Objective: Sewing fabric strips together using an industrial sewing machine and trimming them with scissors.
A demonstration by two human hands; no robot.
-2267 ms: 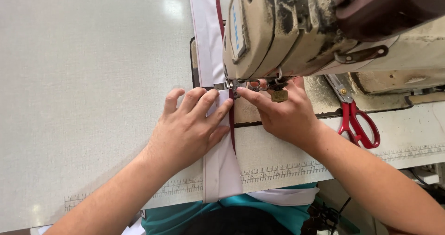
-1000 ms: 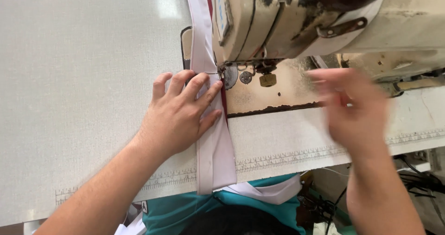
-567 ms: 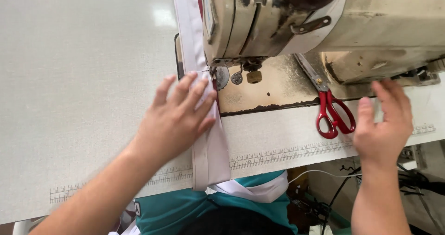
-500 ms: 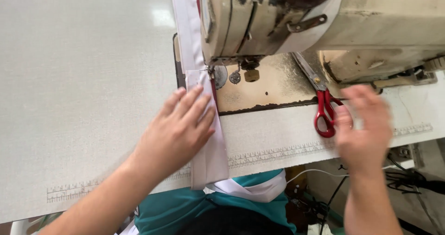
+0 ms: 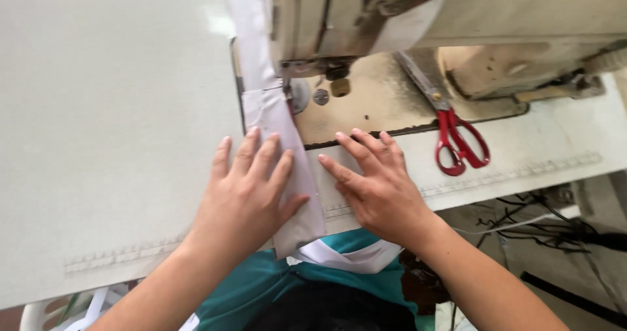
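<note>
Head view, looking down: a person is sitting at a pale counter (image 5: 111, 109) with a worn cream sewing machine (image 5: 418, 24) at its far side. The left hand (image 5: 245, 197) is lying flat, fingers (image 5: 251, 151) spread and released, pressing on a long folded strip of white fabric (image 5: 287, 167). The strip is running from just beyond these fingertips up under the machine's presser foot (image 5: 287, 89), and back past the palm over the counter's near edge. The right hand (image 5: 375, 187) is resting flat just right of the strip, its fingers (image 5: 362, 148) stretched out and released, grasping nothing; the index tip is pointing toward the fabric's right edge, close to it, though contact cannot be made out. Red-handled scissors (image 5: 457, 145) are lying to the right of the right hand's fingers, apart from them, blades pointing toward the machine. Teal clothing (image 5: 261, 288) is showing below the wrists.
</note>
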